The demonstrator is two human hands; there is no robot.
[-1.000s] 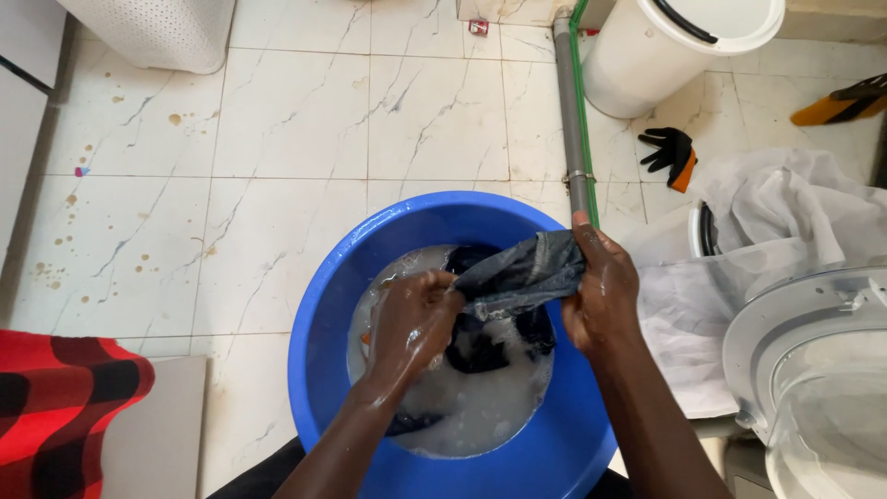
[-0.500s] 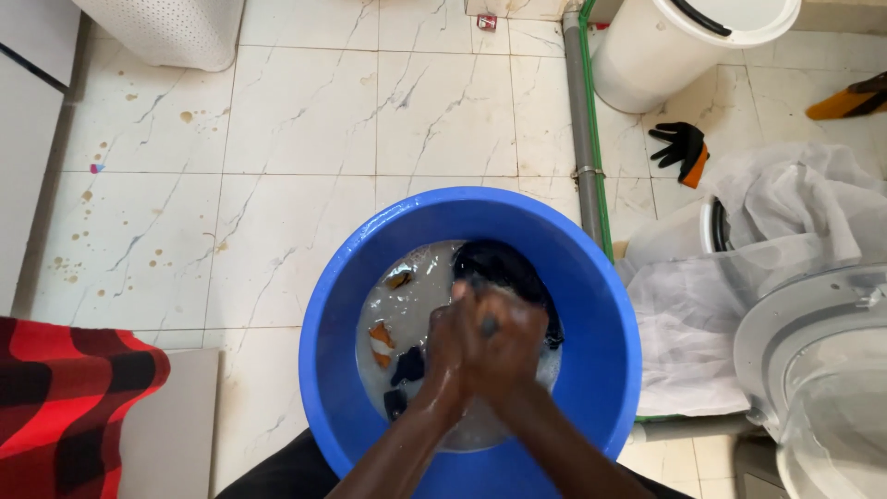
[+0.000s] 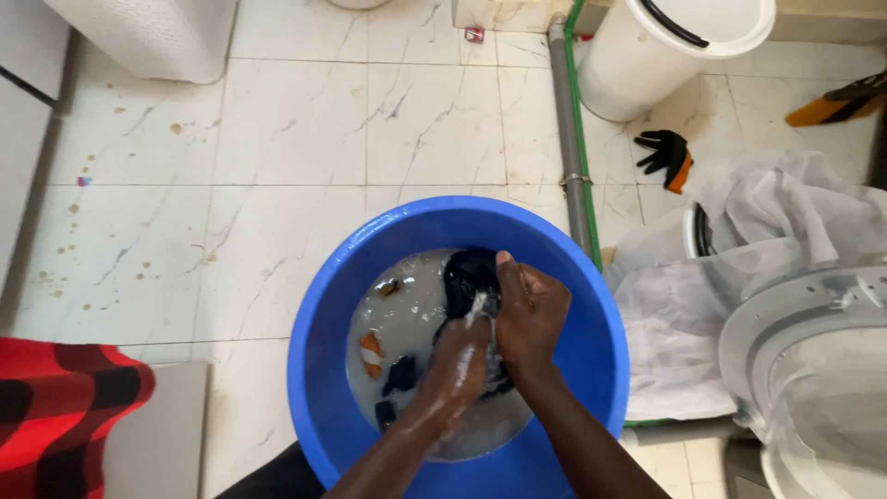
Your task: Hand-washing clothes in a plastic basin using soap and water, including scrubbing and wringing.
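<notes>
Both hands work together over a blue basin (image 3: 323, 370) of cloudy, soapy water. The right hand (image 3: 531, 319) has its fingers curled tight around a bunched dark cloth (image 3: 467, 277), thumb pointing up along the fold. The left hand (image 3: 459, 362), wet and streaked with suds, is closed in a fist against the same cloth, just below and touching the right fingers. Most of the cloth lies beyond the fingertips, half sunk in the water toward the far side of the basin. To the left of the fingers, small orange and dark pieces (image 3: 371, 351) float in the water. Outside the basin, well beyond the right hand, a black and orange glove (image 3: 670, 155) lies on the tiled floor (image 3: 231, 185) near a white bucket (image 3: 647, 55); a grey pipe (image 3: 568, 139) runs alongside.
</notes>
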